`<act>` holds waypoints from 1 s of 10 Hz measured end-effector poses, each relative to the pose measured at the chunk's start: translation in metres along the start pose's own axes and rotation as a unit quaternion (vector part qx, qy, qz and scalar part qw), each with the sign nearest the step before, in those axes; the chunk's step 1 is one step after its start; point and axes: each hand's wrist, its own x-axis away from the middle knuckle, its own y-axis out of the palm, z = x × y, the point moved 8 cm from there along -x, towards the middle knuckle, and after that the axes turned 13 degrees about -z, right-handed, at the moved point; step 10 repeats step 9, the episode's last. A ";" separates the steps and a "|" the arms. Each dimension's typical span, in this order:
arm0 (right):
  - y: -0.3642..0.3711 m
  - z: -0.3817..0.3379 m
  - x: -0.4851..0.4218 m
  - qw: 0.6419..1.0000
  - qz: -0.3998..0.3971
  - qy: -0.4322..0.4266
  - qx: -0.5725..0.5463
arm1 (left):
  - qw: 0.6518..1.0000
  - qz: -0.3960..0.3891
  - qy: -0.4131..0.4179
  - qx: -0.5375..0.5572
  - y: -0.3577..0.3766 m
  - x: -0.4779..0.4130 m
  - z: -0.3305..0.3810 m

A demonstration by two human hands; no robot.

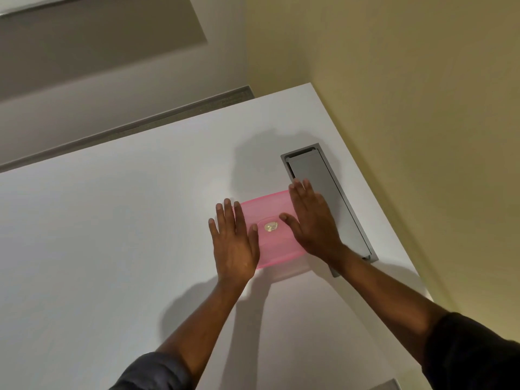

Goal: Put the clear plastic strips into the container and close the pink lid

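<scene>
Your left sleeve (152, 372) and right sleeve (478, 356) sit nearest, forearms reaching to the pink lid (267, 209), which lies on the container (287, 273) on the white table (112, 220). Your left hand (235, 243) lies flat over the lid's left end, fingers straight and slightly spread; your right hand (312, 223) covers its right end, fingers straight and close together, thumb out. The lid looks thin, light and flexible, so press along rim and corners, not the centre; the tub may skid. The strips cannot be seen through the lid. Just right of the lid a grey hatch (326, 198) looks flush with the table, so it should not hinder you
</scene>
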 end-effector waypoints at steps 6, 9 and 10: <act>0.004 -0.005 -0.004 0.997 -0.043 -0.041 0.039 | 0.994 0.041 0.041 0.088 -0.008 0.013 0.000; -0.008 -0.017 -0.001 0.982 -0.143 -0.017 0.122 | 0.999 -0.028 0.011 0.037 -0.014 0.023 -0.007; -0.008 -0.017 -0.001 0.982 -0.143 -0.017 0.122 | 0.999 -0.028 0.011 0.037 -0.014 0.023 -0.007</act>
